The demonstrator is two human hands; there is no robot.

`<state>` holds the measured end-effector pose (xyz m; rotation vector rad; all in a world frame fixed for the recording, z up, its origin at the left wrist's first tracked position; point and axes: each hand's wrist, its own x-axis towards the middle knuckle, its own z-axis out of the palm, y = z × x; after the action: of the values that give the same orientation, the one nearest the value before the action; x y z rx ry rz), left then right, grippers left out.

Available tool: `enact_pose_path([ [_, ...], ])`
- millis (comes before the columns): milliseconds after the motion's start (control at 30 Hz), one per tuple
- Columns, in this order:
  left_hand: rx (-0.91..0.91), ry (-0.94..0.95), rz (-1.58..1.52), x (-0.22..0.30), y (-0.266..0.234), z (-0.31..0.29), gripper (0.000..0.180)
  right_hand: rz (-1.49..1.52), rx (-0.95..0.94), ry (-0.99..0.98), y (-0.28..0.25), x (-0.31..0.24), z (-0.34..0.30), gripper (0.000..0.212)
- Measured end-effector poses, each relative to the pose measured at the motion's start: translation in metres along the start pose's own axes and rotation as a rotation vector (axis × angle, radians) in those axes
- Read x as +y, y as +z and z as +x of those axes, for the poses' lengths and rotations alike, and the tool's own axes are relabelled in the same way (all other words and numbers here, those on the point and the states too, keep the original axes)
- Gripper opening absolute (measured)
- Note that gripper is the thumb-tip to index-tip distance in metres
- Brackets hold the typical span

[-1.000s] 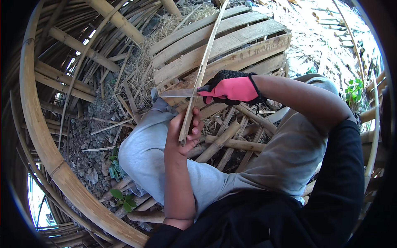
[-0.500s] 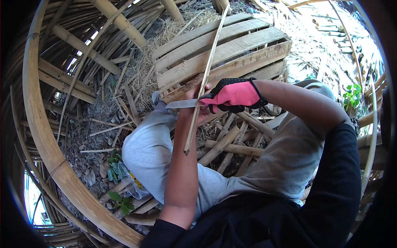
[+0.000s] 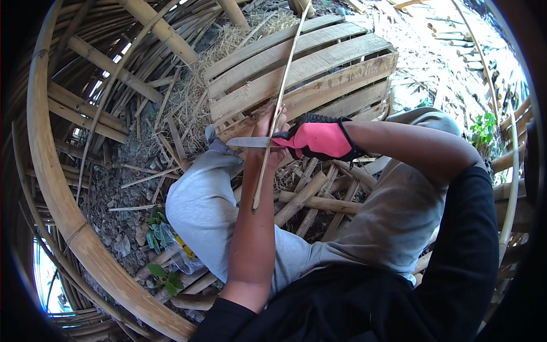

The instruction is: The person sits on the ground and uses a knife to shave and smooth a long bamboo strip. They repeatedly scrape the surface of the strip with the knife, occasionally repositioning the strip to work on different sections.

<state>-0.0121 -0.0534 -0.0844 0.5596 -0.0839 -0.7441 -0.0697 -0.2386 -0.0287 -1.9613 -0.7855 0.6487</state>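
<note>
A long, thin bamboo strip (image 3: 289, 60) slants from the upper middle down over my left forearm. My bare left hand (image 3: 266, 121) is closed round the strip, its fingers partly hidden by the strip and the other hand. In a pink and black glove, my right hand (image 3: 320, 140) grips a knife whose handle is mostly covered by the fingers. The bare knife blade (image 3: 249, 142) points left and lies across the strip, just below my left hand. The gloved thumb is close to the strip where blade and bamboo cross.
A slatted wooden pallet (image 3: 302, 71) lies ahead, with straw (image 3: 242, 40) beside it. Cut bamboo pieces (image 3: 319, 202) lie between my legs. A curved bamboo pole (image 3: 74, 225) runs along the left, near a plastic bag (image 3: 185, 256). More bamboo poles stand at both sides.
The strip has turned slightly and shows a narrower face. My gloved hand has rolled a little and sits slightly lower. Both hands keep their hold; the whole view has shifted slightly.
</note>
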Motion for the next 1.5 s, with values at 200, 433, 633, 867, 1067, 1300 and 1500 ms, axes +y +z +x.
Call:
enact_pose_path([
  [200, 0.057, -0.017, -0.005, -0.001, 0.009, -0.004, 0.030, -0.016, -0.034, -0.035, 0.011, 0.006, -0.005, 0.019],
  [433, 0.070, -0.007, 0.019, -0.004, 0.024, -0.013, 0.021, 0.191, -0.033, 0.122, 0.026, 0.006, -0.006, 0.019],
  [633, 0.017, 0.095, -0.045, -0.008, 0.022, 0.006, 0.015, -0.347, -0.310, -0.330, 0.061, -0.033, -0.006, 0.017],
  [867, -0.355, 0.130, -0.273, 0.005, 0.008, -0.009, 0.023, -0.343, -0.241, -0.567, 0.013, -0.036, -0.012, 0.021],
  [1067, -0.398, 0.015, -0.348, 0.020, 0.013, -0.032, 0.027, -0.575, -0.275, -0.617, -0.028, -0.020, -0.008, 0.038],
  [1300, -0.302, 0.036, -0.445, 0.028, 0.015, -0.058, 0.029, -0.187, -0.017, -0.033, -0.077, -0.036, -0.040, 0.042],
  [1500, -0.205, -0.026, -0.270, 0.031, 0.044, -0.079, 0.032, 0.105, 0.689, -0.023, -0.069, -0.041, -0.004, 0.041],
])
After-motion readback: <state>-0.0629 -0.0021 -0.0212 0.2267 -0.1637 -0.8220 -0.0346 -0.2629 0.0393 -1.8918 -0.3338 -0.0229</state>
